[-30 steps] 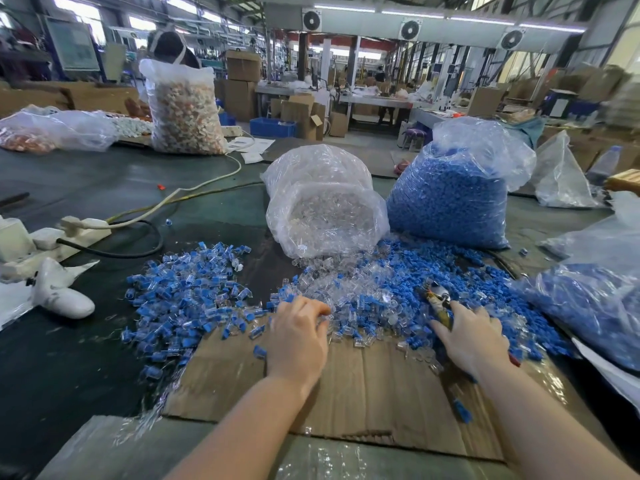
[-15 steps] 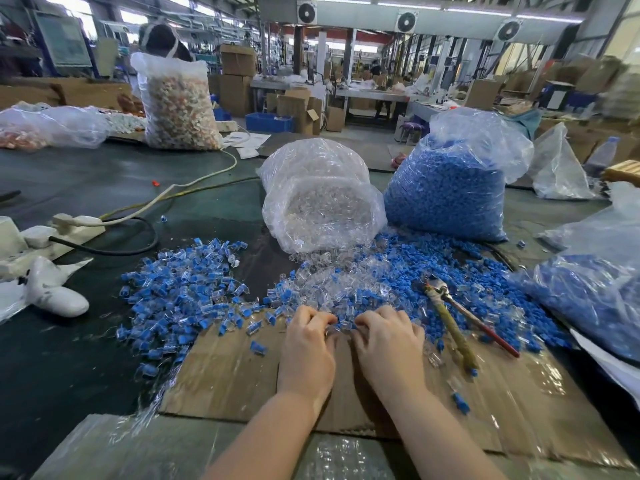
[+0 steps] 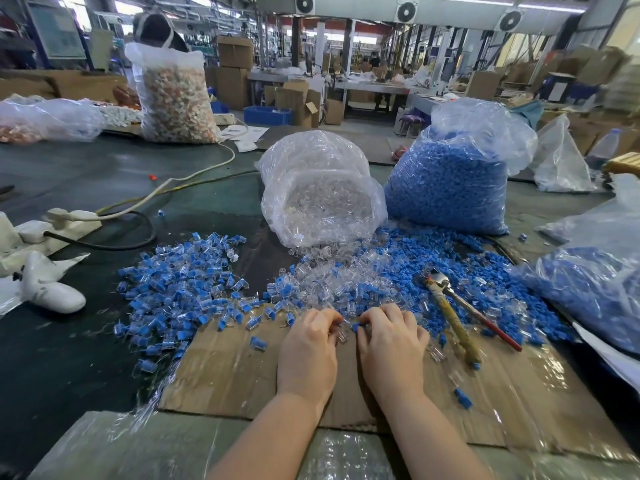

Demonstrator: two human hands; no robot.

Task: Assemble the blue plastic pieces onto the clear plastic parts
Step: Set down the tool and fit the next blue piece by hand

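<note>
The left hand [image 3: 308,344] pinches a clear plastic part [image 3: 342,332]; the right hand [image 3: 391,341] pinches a blue plastic piece [image 3: 356,327] against it, fingertips meeting above the cardboard sheet [image 3: 242,379]. Since a second ago, the right hand has left the pliers [image 3: 450,317], now lying at three o'clock. Assembled pieces [image 3: 180,292] heap at ten o'clock; the bag of clear parts [image 3: 322,192] sits at twelve.

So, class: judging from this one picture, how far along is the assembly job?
Done: a pile of assembled pieces lies left of the cardboard. In hand: the left hand pinches a clear part, the right hand a blue piece. Left: loose parts and both supply bags remain well filled.
</note>
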